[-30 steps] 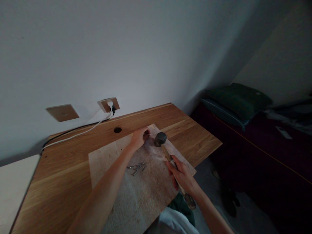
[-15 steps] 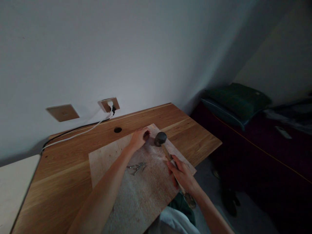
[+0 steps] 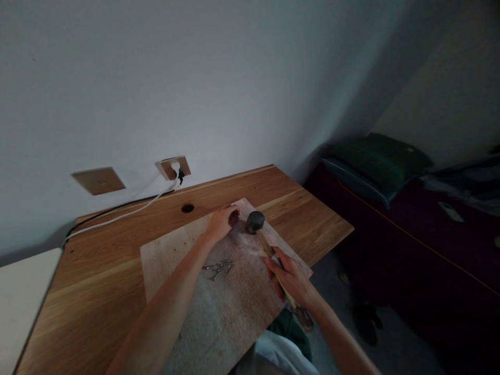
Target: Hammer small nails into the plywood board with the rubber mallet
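Observation:
A pale worn board [image 3: 234, 297] lies on a wooden desk [image 3: 101, 260]. My right hand [image 3: 291, 278] is wrapped round the wooden handle of a hammer [image 3: 255, 222], whose dark head hovers low over the board's far corner. My left hand [image 3: 222, 221] rests at that far corner, fingers pinched together just left of the hammer head; what they hold is too small to make out. A small heap of nails [image 3: 219, 267] lies on the board between my arms.
A white cable [image 3: 128, 211] runs from a wall socket [image 3: 174, 167] across the desk's back edge. A round cable hole [image 3: 187, 208] sits behind the board. A dark bed with a green pillow [image 3: 377, 159] stands to the right.
The hammer head has shifted slightly left, closer to my left hand. My left hand stays at the board's far corner.

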Demonstrator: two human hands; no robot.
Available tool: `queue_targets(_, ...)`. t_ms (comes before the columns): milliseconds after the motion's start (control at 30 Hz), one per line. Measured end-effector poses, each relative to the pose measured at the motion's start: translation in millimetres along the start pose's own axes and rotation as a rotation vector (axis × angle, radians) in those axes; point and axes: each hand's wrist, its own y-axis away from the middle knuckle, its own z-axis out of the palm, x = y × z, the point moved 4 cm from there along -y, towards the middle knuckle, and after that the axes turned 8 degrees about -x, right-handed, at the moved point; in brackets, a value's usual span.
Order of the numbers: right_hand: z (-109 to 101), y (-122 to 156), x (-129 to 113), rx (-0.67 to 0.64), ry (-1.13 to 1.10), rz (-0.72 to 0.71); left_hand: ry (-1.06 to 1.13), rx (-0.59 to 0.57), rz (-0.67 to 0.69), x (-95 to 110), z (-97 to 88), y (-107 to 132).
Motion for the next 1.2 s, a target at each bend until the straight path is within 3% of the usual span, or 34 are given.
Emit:
queue_targets(133, -12, -10, -12, -0.068, 0.241, 0.036, 0.097, 0.013, -0.005, -4, 1.2, 0)
queue_targets(233, -20, -21, -19, -0.035, 0.368, 0.006, 0.130, 0.024, -0.005, -6, 2.3, 0)
queue_targets(400, -27, -38, -31, 0.044, 0.412, -0.029, 0.132, 0.058, -0.071, -8, 2.8, -2)
queue_targets(667, -28, -61, -58, 0.111, 0.465, -0.092, 0.115, 0.006, -0.143, -5, -0.1, -4)
queue_targets(1200, -26, -68, -61, 0.149, 0.574, -0.101, 0.117, -0.007, -0.152, -5, -1.5, -2)
